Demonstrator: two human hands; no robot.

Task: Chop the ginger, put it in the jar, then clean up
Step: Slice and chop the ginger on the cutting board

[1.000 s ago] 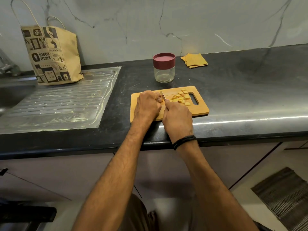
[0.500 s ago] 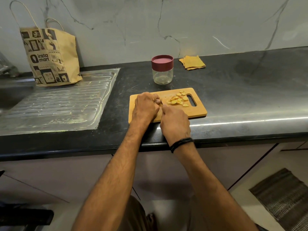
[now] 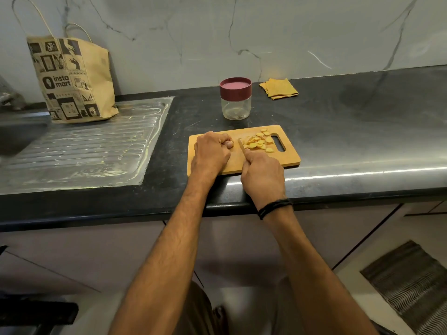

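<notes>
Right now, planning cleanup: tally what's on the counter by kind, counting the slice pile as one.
Paper bag: 1
Jar: 1
Cloth: 1
Cutting board: 1
Knife, in right hand: 1
Ginger slice pile: 1
Ginger stub, in left hand: 1
Total: 7

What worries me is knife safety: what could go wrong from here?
The left hand pinches a small ginger stub close to the knife in the right hand; a slip could cut that hand. The ginger slices lie near the handle hole of the cutting board and may scatter onto the counter.
</notes>
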